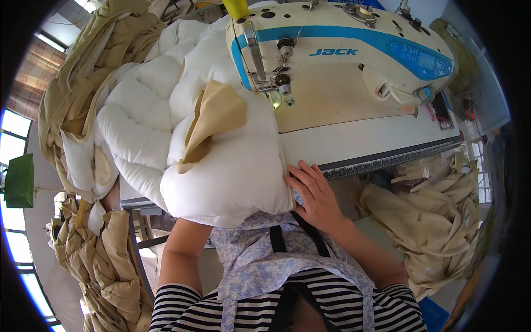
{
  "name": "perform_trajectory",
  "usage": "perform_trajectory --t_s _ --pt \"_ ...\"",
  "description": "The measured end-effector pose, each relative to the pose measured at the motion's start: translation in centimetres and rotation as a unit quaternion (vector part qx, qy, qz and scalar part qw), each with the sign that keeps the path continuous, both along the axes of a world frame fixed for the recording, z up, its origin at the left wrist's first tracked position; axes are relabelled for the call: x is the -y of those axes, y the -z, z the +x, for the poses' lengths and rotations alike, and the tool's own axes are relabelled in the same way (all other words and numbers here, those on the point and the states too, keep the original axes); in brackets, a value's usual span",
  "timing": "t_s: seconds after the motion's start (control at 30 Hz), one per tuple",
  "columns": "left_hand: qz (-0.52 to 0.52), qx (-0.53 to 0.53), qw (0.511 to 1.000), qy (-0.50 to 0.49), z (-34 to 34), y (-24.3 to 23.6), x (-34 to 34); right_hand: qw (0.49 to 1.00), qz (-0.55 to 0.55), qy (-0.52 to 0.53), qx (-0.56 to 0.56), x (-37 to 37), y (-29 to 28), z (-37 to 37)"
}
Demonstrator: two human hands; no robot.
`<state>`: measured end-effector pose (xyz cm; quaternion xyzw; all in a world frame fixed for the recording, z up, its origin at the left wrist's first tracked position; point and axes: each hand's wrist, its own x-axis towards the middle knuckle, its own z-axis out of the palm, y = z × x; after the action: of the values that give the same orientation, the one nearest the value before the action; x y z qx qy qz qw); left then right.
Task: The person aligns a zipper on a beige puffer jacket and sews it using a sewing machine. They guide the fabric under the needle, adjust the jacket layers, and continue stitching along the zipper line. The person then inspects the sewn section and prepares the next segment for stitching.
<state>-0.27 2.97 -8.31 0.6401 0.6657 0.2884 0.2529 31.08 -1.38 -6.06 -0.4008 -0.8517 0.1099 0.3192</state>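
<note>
A puffy white quilted garment piece (232, 185) spreads over the sewing table, its right edge below the needle area of a white and blue sewing machine (332, 44). A loose beige fabric piece (218, 113) lies folded on top of it. My right hand (316, 195) rests at the garment's right edge, fingers stretched out and slightly apart, touching the seam. My left forearm (185, 246) reaches under the garment's near edge; that hand is hidden beneath the padding. The lit needle area (275, 99) stands just beyond the garment's right side.
A ruler strip (387, 160) runs along the table's front edge. Beige fabric (426, 216) is heaped at the right, and more beige padded fabric (102, 265) hangs at the lower left. Beige cloth (88, 61) is piled at the far left. Small tools (442, 113) lie by the machine's right end.
</note>
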Motion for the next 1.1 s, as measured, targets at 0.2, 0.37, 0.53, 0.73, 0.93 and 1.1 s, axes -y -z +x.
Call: perform_trajectory --t_s 0.2,0.37,0.53,0.73,0.93,1.1 --pt "-0.005 -0.016 1.000 0.002 -0.8 -0.5 1.1 0.985 0.080 -0.126 -0.088 -3.2 0.6 -1.7" --pt "-0.004 -0.028 1.000 0.007 -0.7 -0.7 0.3 0.982 0.077 -0.153 -0.074 -3.8 0.1 -1.1" --pt "0.002 -0.041 0.999 0.014 -0.2 -0.6 -1.6 0.981 0.070 -0.163 -0.073 -4.2 -0.4 -1.0" --pt "0.004 -0.049 0.999 0.013 -0.2 -0.8 -3.0 0.981 0.058 -0.164 -0.080 -4.2 -0.5 -1.0" --pt "0.003 -0.054 0.998 0.012 0.0 -0.9 -3.2 0.984 0.041 -0.161 -0.060 -4.0 -0.7 -0.8" --pt "0.007 -0.055 0.998 0.013 0.4 -0.1 -3.4 0.985 0.046 -0.161 -0.034 -4.0 -0.6 -0.8"
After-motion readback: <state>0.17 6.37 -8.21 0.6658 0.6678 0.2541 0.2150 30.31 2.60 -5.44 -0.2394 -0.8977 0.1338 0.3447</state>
